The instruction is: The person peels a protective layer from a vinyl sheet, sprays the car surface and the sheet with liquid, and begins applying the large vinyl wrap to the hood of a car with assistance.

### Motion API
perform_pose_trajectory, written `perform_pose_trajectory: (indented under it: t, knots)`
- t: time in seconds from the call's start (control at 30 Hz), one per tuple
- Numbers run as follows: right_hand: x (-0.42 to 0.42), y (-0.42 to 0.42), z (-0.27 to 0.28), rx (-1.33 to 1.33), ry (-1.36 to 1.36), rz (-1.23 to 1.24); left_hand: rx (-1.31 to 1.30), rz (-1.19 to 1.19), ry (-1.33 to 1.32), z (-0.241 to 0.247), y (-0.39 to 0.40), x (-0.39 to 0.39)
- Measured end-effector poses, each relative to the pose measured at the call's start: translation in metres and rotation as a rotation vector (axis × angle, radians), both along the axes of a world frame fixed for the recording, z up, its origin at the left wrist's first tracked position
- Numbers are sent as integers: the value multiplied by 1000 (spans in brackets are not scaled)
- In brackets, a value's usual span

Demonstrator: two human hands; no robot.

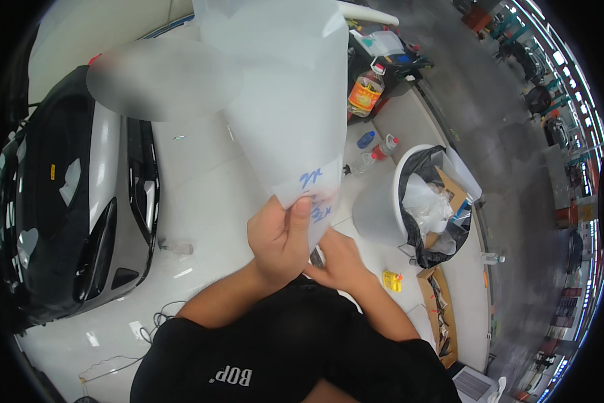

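A large translucent sheet of film or paper (292, 111) rises before me from my hands towards the top of the view. Blue handwriting marks its narrow lower end. My left hand (281, 239) grips that end, thumb pressed flat on the near side. Just to the right and lower, my right hand (345, 258) is at the sheet's bottom tip, its fingers partly behind it. A small dark object (316, 258) shows between the right thumb and fingers; whether it is held I cannot tell.
A silver-and-black car (103, 201) stands at the left. To the right are a lined waste bin (375, 211), a large labelled bottle (366, 93), a yellow bottle (392, 281) and a long cardboard box (450, 347). A cable (156, 322) lies on the floor. A blurred patch hides part of the upper left.
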State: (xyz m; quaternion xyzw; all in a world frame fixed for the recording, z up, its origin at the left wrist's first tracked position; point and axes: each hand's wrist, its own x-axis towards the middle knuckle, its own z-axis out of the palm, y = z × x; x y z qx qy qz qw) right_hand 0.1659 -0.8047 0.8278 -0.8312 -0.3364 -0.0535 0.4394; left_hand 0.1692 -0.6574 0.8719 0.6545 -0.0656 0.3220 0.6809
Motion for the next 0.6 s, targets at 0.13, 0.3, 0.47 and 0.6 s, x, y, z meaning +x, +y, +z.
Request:
perform_pose_trajectory:
  t: [0.13, 0.3, 0.47, 0.6]
  knots:
    - [-19, -20, 72, 285, -39, -127, 78, 74, 50, 0, 10, -10]
    - [-8, 36, 116, 393, 8, -131, -66, 10, -52, 17, -4, -13]
    - [-17, 48, 116, 548, 35, -160, 277, 67, -285, 23, 10, -22]
    - [-29, 36, 118, 533, -16, -171, 396, 102, -336, 30, 9, -32]
